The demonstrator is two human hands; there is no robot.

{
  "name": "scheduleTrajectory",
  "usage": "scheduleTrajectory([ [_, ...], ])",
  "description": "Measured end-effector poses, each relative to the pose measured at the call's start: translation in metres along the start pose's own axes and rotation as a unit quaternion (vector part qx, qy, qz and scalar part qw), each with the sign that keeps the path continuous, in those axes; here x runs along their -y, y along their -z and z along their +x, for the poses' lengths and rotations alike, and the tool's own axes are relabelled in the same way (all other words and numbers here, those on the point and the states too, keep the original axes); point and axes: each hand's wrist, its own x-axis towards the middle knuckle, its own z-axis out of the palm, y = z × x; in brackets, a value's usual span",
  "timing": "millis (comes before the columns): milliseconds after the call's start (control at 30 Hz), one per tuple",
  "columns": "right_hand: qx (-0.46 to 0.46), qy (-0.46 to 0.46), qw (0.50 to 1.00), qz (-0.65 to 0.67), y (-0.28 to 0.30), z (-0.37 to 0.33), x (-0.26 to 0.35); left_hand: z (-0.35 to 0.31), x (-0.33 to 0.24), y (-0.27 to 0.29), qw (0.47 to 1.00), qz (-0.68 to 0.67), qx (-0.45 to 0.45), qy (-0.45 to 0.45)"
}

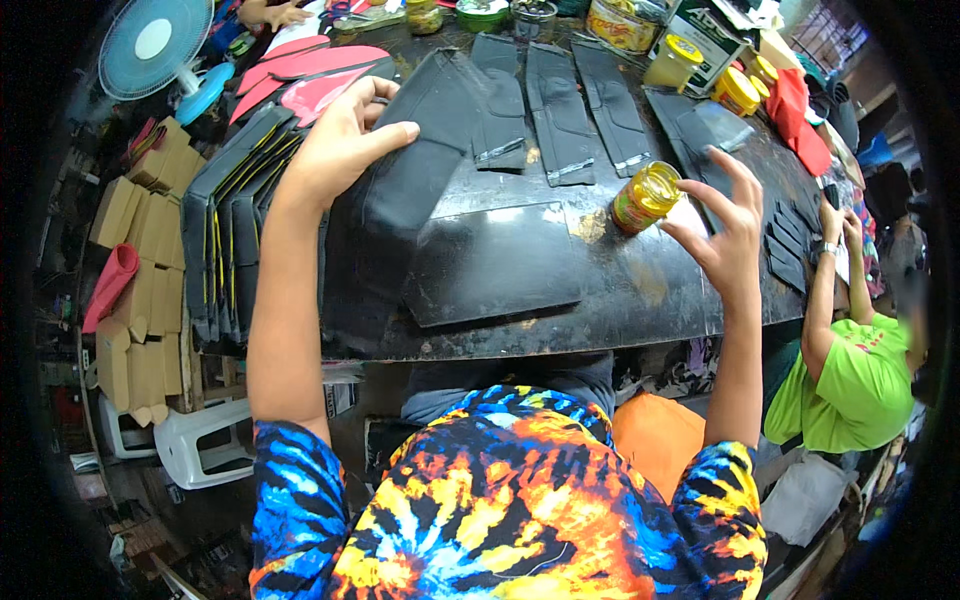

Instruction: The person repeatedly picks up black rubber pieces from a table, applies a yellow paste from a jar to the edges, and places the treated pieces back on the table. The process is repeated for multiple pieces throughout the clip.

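Black panel (430, 120): left of the open jar (645, 200), one edge gripped in our left hand (345, 130).
Right hand (732, 224): thumb and finger parted just right of the jar; we cannot tell whether they touch it.
Handling: we would likely do best supporting the panel and steadying the jar.
Desk edge: the desk (680, 300) ends on our side of the jar.
Room: narrow strips (557, 115) crowd beyond the jar; our side seems freer.
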Motion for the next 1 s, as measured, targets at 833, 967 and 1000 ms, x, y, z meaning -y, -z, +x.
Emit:
scheduleTrajectory([
  [833,0.119,-0.082,0.875,0.462,0.020,-0.004,0.066,-0.053,0.028,-0.089,0.902,-0.257,0.338,0.079],
  [967,0.155,-0.028,0.845,0.511,-0.003,0.012,0.105,-0.056,0.029,-0.096,0.905,-0.239,0.347,0.057],
  [1000,0.146,-0.016,0.862,0.486,-0.010,0.017,0.107,-0.057,0.030,-0.096,0.899,-0.259,0.348,0.058],
])
